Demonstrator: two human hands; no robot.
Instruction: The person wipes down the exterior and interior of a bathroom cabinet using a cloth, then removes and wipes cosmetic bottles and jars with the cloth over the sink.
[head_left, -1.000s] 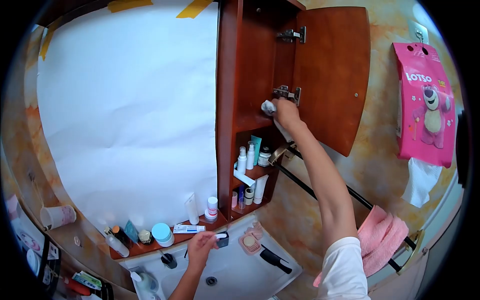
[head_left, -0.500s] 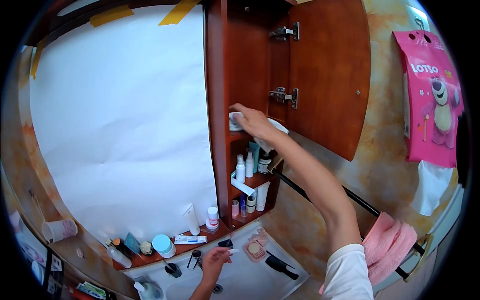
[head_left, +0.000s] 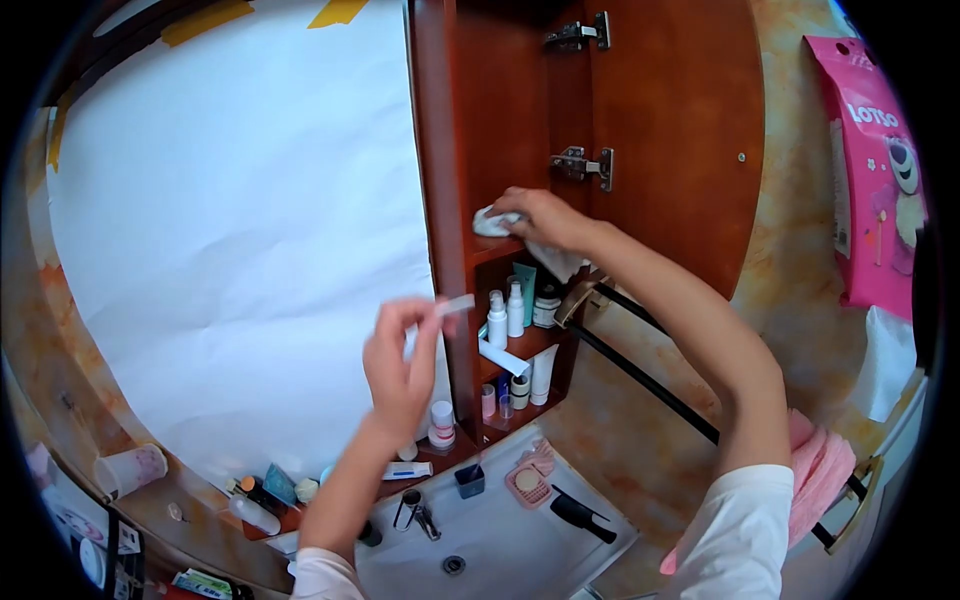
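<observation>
My right hand (head_left: 540,218) is closed on a white cloth (head_left: 495,222) and presses it on the bottom board of the open wooden cabinet (head_left: 505,120); part of the cloth hangs over the shelf edge. My left hand (head_left: 402,365) is raised in front of the white sheet (head_left: 240,230), pinching a small white item (head_left: 457,305) between thumb and fingers. Below the right hand, white spray bottles (head_left: 497,322), a teal tube (head_left: 526,290) and a jar (head_left: 546,306) stand on the middle shelf. A white tube (head_left: 503,358) lies tilted at its edge.
The cabinet door (head_left: 670,140) stands open at right. A black towel rail (head_left: 640,385) with a pink towel (head_left: 820,480) runs below it. Beneath are the sink (head_left: 500,535), a black comb (head_left: 582,515), a soap dish (head_left: 527,482) and the faucet (head_left: 428,522). A pink tissue pack (head_left: 870,180) hangs at right.
My left hand has risen from over the sink to in front of the white sheet, with the small white item. My right hand has moved the cloth from near the hinge onto the cabinet's bottom board.
</observation>
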